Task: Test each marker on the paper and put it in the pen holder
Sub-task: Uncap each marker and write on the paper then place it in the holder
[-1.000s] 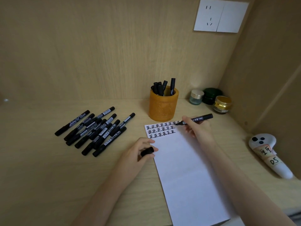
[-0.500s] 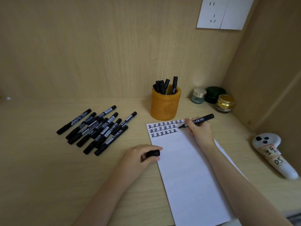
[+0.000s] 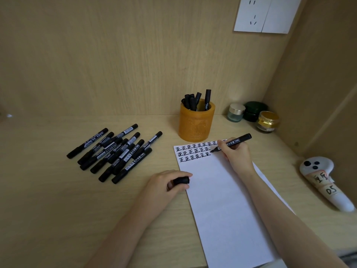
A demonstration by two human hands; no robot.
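On the white paper sheet [image 3: 222, 200] I see the right hand [image 3: 236, 154], fingers curled tight around a black white-labelled marker [image 3: 234, 142], nib aimed left at the second written row, tail up-right. The left hand [image 3: 164, 183] pinches a small black cap [image 3: 181, 180] by the sheet's left edge.

My left hand [image 3: 162, 185] sits knuckles-up, fingers [image 3: 183, 174] curled round the cap [image 3: 181, 180]. My right hand [image 3: 237, 154] reaches further forward, pinching the marker [image 3: 234, 141], nib slanting down-left. Both forearms stretched out.

Markers [image 3: 193, 102] half-hidden inside pen holder [image 3: 197, 126]
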